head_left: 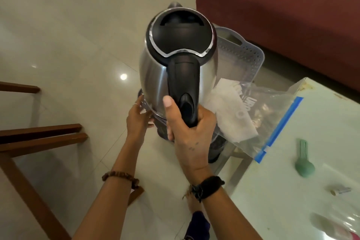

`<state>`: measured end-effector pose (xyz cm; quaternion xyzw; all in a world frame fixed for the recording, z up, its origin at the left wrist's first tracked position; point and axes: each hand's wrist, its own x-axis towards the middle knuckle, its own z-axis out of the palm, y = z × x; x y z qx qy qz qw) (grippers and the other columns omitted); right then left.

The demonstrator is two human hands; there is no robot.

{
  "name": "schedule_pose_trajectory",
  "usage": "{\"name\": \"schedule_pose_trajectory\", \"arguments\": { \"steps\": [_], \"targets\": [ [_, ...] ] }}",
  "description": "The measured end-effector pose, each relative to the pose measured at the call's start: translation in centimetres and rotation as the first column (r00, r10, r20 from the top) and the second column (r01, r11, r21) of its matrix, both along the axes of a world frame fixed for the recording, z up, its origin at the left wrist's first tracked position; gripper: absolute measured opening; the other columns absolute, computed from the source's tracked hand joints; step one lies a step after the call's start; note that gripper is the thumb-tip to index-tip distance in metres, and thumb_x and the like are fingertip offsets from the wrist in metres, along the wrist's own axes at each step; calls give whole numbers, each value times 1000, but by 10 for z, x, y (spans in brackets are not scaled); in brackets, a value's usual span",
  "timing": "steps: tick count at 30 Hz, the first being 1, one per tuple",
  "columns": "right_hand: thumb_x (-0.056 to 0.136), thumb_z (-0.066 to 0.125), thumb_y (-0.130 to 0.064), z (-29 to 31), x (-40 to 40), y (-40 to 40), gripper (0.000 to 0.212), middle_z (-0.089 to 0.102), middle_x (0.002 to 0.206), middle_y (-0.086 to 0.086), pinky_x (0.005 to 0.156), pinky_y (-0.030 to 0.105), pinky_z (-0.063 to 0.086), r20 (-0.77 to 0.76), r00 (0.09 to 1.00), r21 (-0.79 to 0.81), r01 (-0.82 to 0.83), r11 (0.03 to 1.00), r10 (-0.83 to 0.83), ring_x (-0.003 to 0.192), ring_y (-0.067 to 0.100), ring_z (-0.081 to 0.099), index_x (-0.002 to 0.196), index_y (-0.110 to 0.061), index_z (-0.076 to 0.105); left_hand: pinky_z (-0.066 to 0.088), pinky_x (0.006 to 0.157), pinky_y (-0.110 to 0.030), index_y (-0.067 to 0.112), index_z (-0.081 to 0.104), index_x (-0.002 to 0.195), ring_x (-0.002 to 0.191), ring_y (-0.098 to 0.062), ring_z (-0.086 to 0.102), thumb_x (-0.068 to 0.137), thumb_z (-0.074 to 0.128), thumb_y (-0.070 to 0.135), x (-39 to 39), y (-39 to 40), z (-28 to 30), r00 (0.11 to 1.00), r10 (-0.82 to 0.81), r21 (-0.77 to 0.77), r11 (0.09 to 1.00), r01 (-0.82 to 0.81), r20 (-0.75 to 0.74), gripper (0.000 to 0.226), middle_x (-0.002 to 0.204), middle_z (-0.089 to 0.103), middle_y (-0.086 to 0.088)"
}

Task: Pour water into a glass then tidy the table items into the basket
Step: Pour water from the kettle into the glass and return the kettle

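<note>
A steel kettle (155,72) with a black lid and handle hangs in the air left of the table, its spout pointing away from me. My right hand (187,132) is wrapped around the handle, thumb up along it. My left hand (138,121) is under the kettle's left side, fingers curled on a clear glass (147,108). Only the glass's rim shows; the kettle hides the rest. A grey perforated basket (245,54) stands beyond the kettle, partly behind it.
On the white table (292,191) at right lie a blue-edged zip bag (263,115) holding white paper, a green scoop (303,165), a small grey piece (341,190) and another plastic bag (335,226). Beyond is a red sofa (282,15). Wooden chair legs (41,136) stand left.
</note>
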<state>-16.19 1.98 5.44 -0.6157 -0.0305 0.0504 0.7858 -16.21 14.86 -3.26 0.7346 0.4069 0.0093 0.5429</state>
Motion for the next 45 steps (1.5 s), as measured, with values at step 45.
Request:
{"name": "schedule_pose_trajectory", "arguments": {
  "steps": [45],
  "targets": [
    [61, 72, -55, 29, -242, -527, 55, 41, 29, 8, 34, 23, 38, -606, 728, -520, -58, 852, -320, 27, 20, 38, 36, -12, 48, 27, 106, -21, 12, 27, 142, 135, -20, 34, 69, 80, 11, -96, -521, -83, 363, -925, -139, 348, 927, 109, 90, 147, 37, -5]
  ]
}}
